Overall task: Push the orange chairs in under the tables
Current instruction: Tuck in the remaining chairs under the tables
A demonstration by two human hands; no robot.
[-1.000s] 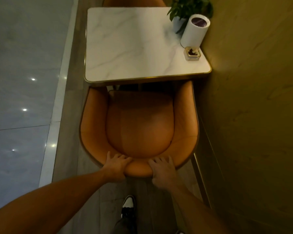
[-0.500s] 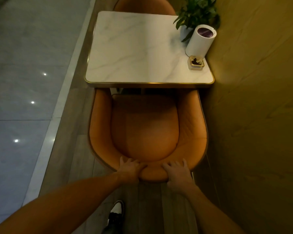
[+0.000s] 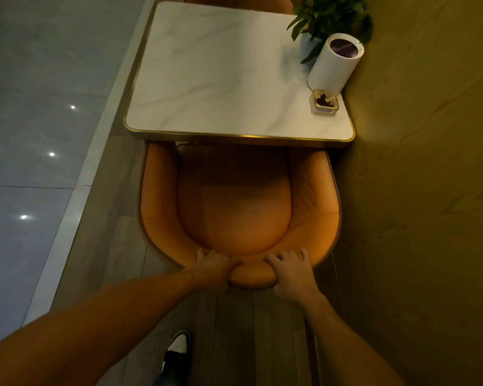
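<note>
since the earlier frame the orange chair (image 3: 234, 207) has slid further in, its front edge now under the near edge of the marble table (image 3: 221, 79). left hand (image 3: 215, 267) and right hand (image 3: 292, 274) both curl closed over the top of its backrest. a white cylinder (image 3: 333, 64) stands at the table's far right corner.

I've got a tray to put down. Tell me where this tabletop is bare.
The marble tabletop is bare across its left, middle and near gold-trimmed edge. The far right corner is crowded: potted plant, white cylinder and small glass dish line the wall side.
</note>
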